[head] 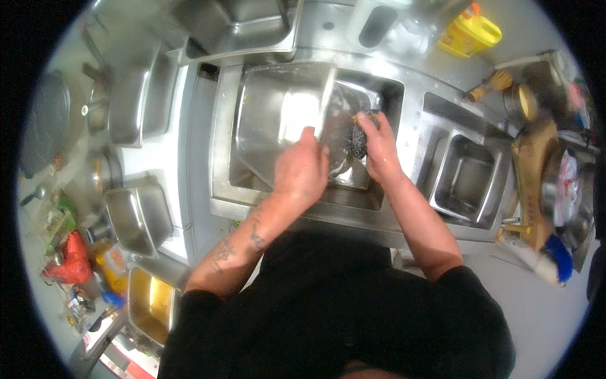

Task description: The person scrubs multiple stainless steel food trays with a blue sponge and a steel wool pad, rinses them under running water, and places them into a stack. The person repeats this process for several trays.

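Note:
My left hand [300,170] grips the near part of a raised rim on a large stainless-steel pan [272,104]. The pan is tilted in the left basin of a steel sink [345,201]. In my right hand [381,149] is a dark, speckled scouring pad [359,139] with some blue and yellow at its top. The pad is at the pan's right side, over the basin; whether it touches the metal I cannot tell. Below the hands, part of another shiny steel pan shows in the basin, with foam or wet streaks near it.
A steel pan [466,173] sits in the right basin. More steel pans [156,104] stand at the left, and a deep one [260,28] at the back. A yellow jug [468,35], a brush [492,84] and a cardboard piece [535,184] are on the right.

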Demonstrator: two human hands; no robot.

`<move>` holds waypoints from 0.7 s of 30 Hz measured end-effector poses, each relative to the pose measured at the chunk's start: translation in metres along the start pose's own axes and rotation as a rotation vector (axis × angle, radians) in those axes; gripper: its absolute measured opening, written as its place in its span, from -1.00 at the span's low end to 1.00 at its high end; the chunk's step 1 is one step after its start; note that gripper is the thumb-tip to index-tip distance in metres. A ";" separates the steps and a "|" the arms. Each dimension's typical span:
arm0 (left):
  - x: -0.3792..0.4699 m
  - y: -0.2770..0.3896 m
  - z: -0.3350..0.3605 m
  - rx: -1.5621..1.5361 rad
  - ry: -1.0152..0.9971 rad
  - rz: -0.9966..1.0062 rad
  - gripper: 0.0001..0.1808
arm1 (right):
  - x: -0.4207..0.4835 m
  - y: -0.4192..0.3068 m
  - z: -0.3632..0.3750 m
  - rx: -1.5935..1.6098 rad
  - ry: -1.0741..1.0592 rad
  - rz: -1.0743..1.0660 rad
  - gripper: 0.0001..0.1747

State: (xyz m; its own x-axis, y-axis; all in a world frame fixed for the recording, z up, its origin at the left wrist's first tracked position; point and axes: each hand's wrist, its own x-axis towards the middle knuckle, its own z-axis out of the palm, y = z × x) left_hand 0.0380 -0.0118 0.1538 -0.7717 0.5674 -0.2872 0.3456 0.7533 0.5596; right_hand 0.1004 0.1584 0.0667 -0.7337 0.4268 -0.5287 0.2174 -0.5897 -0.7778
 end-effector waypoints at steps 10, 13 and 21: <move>-0.005 -0.024 0.062 0.119 -0.006 0.165 -0.84 | -0.003 0.019 0.017 -0.254 0.137 0.009 -0.22; -0.003 -0.030 0.066 0.182 -0.108 0.111 -0.80 | 0.009 0.027 0.025 -0.467 0.163 -0.062 -0.27; 0.059 -0.059 -0.022 0.348 0.290 0.561 -0.23 | 0.038 0.003 0.018 -0.739 0.018 -0.345 -0.35</move>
State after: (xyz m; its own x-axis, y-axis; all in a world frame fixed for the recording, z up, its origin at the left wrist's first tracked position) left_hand -0.0398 -0.0304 0.1211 -0.5218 0.8252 0.2162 0.8444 0.4636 0.2685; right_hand 0.0620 0.1603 0.0503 -0.8280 0.5162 -0.2188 0.3540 0.1786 -0.9180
